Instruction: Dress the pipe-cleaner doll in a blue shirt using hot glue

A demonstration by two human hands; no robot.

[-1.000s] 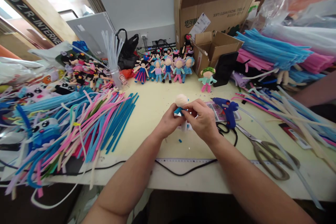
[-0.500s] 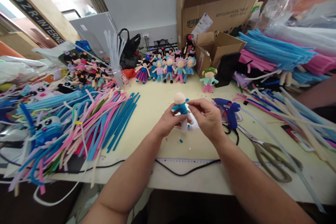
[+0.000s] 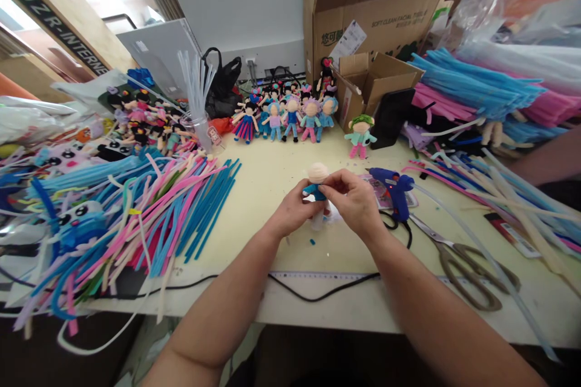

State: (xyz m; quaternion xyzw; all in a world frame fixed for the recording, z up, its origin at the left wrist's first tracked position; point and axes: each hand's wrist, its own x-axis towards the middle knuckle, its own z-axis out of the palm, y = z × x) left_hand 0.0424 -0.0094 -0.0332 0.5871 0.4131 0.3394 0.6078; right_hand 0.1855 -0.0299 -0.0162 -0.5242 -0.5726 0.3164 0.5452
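A small doll (image 3: pixel 317 174) with a cream head and a teal body is held in front of me over the table. My left hand (image 3: pixel 295 208) grips it around the lower body, with a pale stick-like piece (image 3: pixel 318 221) below. My right hand (image 3: pixel 351 196) is pinched at the doll's upper body, thumb and fingers covering its right-hand arm. A tiny teal scrap (image 3: pixel 312 242) lies on the table beneath. Right of my right hand sits a blue glue gun (image 3: pixel 396 190), with large scissors (image 3: pixel 463 260) nearby.
Teal pipe cleaners (image 3: pixel 211 208) and a mixed coloured heap (image 3: pixel 149 217) cover the left. Finished dolls (image 3: pixel 290 118) stand at the back, with one green-haired doll (image 3: pixel 361 136) apart. Cardboard boxes (image 3: pixel 381 78) stand behind. A black cable (image 3: pixel 313 300) crosses the front by a ruler (image 3: pixel 336 276).
My right hand has moved left and closed in on the doll's upper body, hiding its arm. The doll has shifted slightly right in my left hand.
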